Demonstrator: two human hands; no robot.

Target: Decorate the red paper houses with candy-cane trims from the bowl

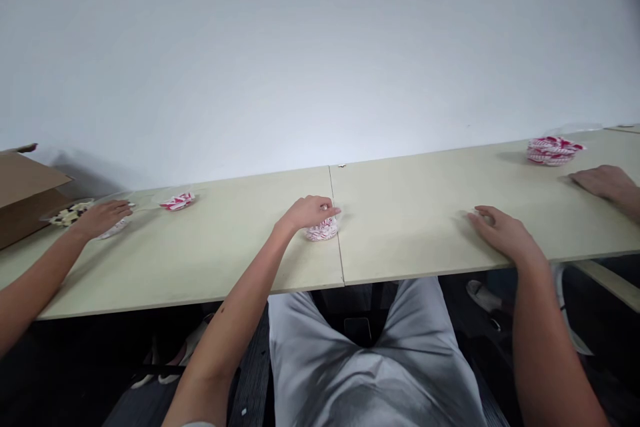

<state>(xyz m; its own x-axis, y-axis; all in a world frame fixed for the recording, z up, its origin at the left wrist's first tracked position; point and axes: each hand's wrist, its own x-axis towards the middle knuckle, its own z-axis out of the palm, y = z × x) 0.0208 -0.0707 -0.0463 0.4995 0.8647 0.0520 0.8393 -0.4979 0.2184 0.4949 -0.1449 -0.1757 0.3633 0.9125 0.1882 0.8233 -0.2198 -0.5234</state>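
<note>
Head view looks down on a pale table [240, 260] with a seam [340, 260] between its two boards. The person's left hand [307, 213] is cupped narrowly over a clear bag of red-and-white wrappers [323, 231], fingers curled down, holding it right at the seam. The right hand [505, 233] lies palm down well right of the seam, fingers slightly curled and holding nothing. Far left of the seam, a co-worker's hand [103, 219] sits on a small packet [116, 228], beside a clear tray of dark and pale pieces [70, 213] and a cardboard box [27, 193]. Far right of the seam, another hand [603, 181] rests near a heap of red-and-white wrappers [554, 151].
</note>
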